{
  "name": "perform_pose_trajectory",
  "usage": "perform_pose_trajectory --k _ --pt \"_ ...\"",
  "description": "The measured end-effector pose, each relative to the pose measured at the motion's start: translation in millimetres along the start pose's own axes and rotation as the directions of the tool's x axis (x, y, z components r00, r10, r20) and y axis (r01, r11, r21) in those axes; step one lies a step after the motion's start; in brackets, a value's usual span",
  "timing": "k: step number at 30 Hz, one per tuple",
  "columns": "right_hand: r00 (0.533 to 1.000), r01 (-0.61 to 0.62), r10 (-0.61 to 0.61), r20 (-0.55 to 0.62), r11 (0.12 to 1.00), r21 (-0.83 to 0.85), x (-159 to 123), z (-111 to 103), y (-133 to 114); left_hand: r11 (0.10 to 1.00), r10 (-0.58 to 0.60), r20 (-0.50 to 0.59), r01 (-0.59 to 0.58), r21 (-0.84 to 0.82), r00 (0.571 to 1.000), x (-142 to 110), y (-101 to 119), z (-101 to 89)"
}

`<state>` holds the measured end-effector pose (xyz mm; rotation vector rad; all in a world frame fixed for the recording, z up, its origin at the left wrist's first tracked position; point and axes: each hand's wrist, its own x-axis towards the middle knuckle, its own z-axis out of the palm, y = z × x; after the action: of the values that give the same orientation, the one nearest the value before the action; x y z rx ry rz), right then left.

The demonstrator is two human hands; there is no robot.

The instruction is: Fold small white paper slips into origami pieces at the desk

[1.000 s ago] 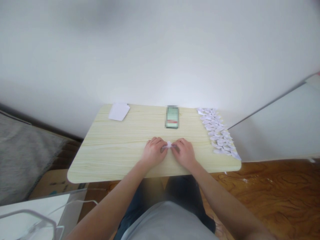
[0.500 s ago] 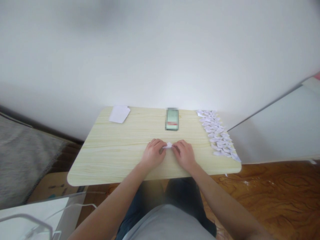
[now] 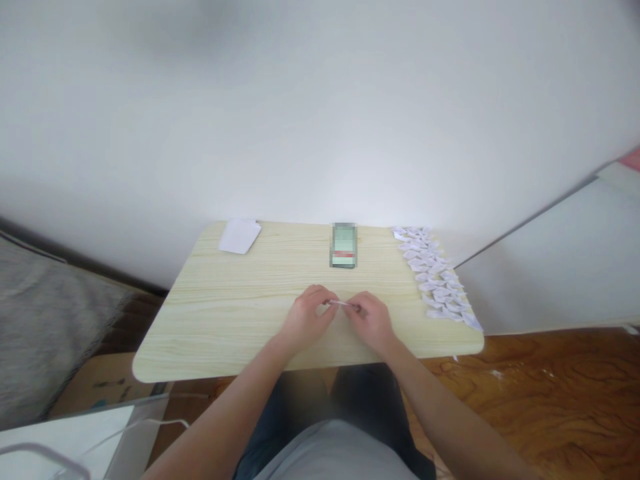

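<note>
Between my two hands is a small folded piece of white paper (image 3: pixel 341 303), seen nearly edge-on as a thin strip. My left hand (image 3: pixel 311 315) pinches its left end between thumb and fingers. The right end is gripped the same way by my right hand (image 3: pixel 371 320). Fingers cover most of the paper, so its exact shape is hidden. Both hands are over the front middle of the pale wooden table (image 3: pixel 225 327). Along the table's right side lie several rows of folded white paper pieces (image 3: pixel 434 277), pointed at their ends.
A phone (image 3: pixel 343 245) with a blurred screen lies at the back middle of the table. Flat white paper sheets (image 3: pixel 240 237) are at the back left. A white wall (image 3: pixel 320 120) rises behind. Below left are a cardboard box (image 3: pixel 100 380) and a white cable (image 3: pixel 165 421).
The folded paper has turned from showing a wider white face to a thin edge. Both hands have kept their pinch on it. The whole view has shifted slightly, with the table lower in frame.
</note>
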<state>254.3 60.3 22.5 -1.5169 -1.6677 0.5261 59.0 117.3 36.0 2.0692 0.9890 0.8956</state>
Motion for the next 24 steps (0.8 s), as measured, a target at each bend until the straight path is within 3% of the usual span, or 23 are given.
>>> perform_pose_trajectory --k 7,11,17,20,24 --pt "0.987 -0.110 0.080 0.140 0.970 0.217 3 -29 -32 0.975 -0.140 0.117 0.158 -0.156 0.983 -5 15 -21.6" --pt "0.979 -0.196 0.169 0.117 0.939 0.282 3 -33 -45 0.930 -0.220 0.140 0.251 -0.268 0.965 -10 19 -15.9" --pt "0.967 -0.250 0.249 0.049 0.904 0.346 -3 -21 -52 0.810 -0.301 0.146 0.333 -0.482 0.942 -14 29 -10.2" --pt "0.976 -0.179 0.208 -0.068 0.937 0.299 -7 -16 -52 0.832 -0.316 0.131 0.341 -0.438 0.940 -15 32 -11.5" --pt "0.978 0.001 0.029 -0.207 0.989 0.145 -7 -13 -52 0.904 -0.320 0.071 0.327 -0.275 0.945 -15 35 -11.8"
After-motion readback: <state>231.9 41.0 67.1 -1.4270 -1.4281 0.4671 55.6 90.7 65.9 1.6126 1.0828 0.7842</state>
